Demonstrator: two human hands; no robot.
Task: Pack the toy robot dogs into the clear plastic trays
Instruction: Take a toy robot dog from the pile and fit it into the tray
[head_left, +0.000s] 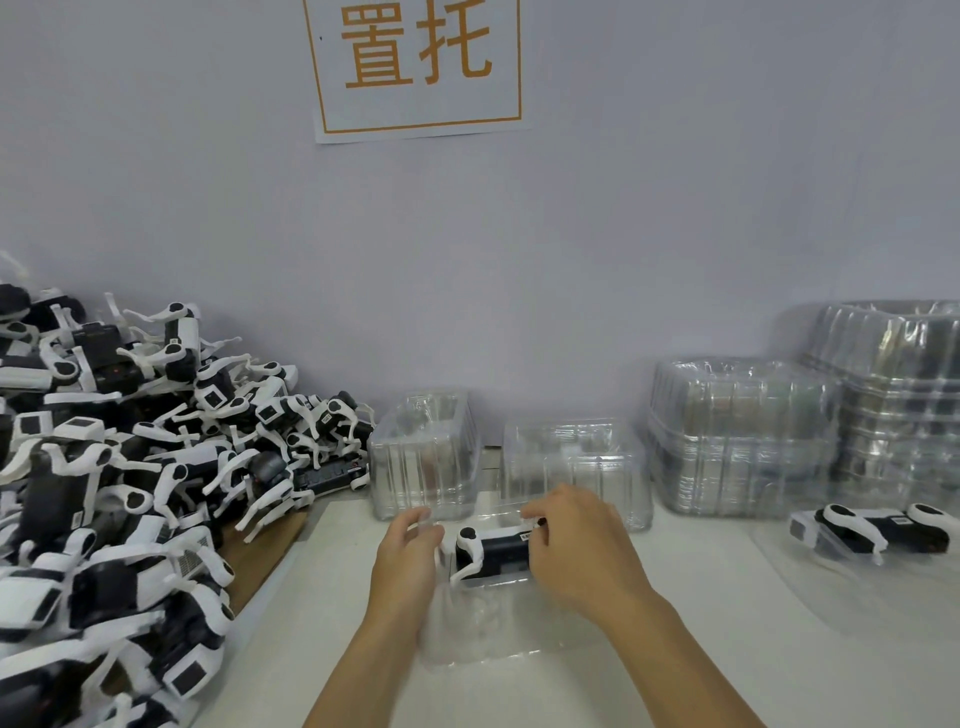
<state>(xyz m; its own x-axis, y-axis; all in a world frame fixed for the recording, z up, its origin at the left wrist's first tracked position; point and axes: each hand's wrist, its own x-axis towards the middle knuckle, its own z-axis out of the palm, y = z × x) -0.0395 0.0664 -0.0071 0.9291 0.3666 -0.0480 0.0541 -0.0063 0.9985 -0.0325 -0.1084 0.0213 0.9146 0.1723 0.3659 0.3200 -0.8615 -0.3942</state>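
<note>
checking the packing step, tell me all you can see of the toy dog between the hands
The toy dog is black-bodied with white plastic legs, one folded along its near side. It lies lengthwise in a clear tray on the white table. The left hand is at one end; the right hand covers the other, so its grip is unclear.

A black-and-white toy dog (492, 553) lies on its side in a clear tray (483, 618) on the white table (701, 675). The left hand (408, 558) holds the tray's left edge; the right hand (576, 545) grips the dog's right end. A heap of dogs (130, 467) fills the left. Behind stand stacks of trays (737, 436). At right, 1 packed dog (872, 530) lies in its tray. A sign (415, 67) hangs on the wall.
</note>
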